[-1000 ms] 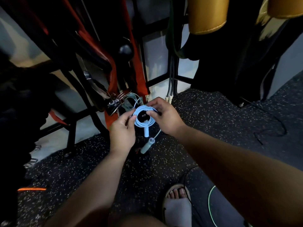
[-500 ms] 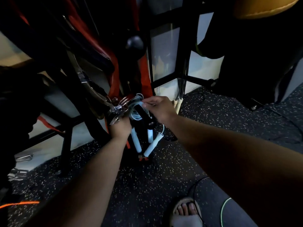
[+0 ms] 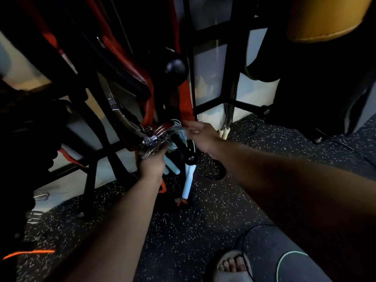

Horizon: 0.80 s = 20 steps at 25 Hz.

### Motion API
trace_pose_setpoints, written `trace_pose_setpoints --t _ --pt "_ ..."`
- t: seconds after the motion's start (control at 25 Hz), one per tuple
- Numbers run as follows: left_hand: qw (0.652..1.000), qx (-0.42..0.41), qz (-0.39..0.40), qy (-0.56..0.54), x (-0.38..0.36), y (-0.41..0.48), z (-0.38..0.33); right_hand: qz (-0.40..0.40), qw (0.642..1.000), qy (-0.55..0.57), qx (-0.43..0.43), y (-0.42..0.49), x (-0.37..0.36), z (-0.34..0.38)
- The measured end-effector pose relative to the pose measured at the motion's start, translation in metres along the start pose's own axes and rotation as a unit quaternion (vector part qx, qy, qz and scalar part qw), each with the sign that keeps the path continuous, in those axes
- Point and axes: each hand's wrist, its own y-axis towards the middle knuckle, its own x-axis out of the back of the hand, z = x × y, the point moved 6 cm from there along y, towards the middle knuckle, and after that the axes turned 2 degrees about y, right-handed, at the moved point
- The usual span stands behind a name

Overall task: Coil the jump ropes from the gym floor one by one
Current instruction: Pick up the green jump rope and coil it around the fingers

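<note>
Mid-frame, coiled at black peg (image 3: 184, 148): pale blue jump rope (image 3: 176, 132); right hand (image 3: 201, 135) slack beside it; left hand (image 3: 151, 162) grip impossible to tell.

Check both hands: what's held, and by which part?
Left hand curls up at the chrome hooks beside the blue rope coil; what it grips cannot be told. Right hand is at the coil's top, fingers relaxed, holding nothing.

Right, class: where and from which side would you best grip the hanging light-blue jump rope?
Probably the bundled coil itself, from the open right side beside the black peg: the loops gather there, while the handles dangle loose below, and chrome hooks crowd the left.
</note>
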Motion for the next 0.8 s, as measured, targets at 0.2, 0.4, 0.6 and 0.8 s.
trace_pose_setpoints --t 0.2,0.4,0.6,0.8 --pt "0.994 -0.092 0.037 -0.04 0.01 -0.064 -0.002 -0.038 0.998 0.047 -0.019 -0.081 0.039 -0.016" --pt "0.989 -0.106 0.105 -0.01 0.008 -0.153 -0.015 -0.059 0.991 0.104 -0.067 -0.195 0.089 -0.034" --pt "0.951 -0.168 0.244 0.09 -0.026 -0.268 -0.05 -0.158 0.986 0.042 -0.037 -0.33 0.166 -0.041" --pt "0.867 -0.255 0.368 0.217 -0.077 -0.366 -0.077 -0.225 0.974 -0.015 -0.027 -0.438 0.223 -0.055"
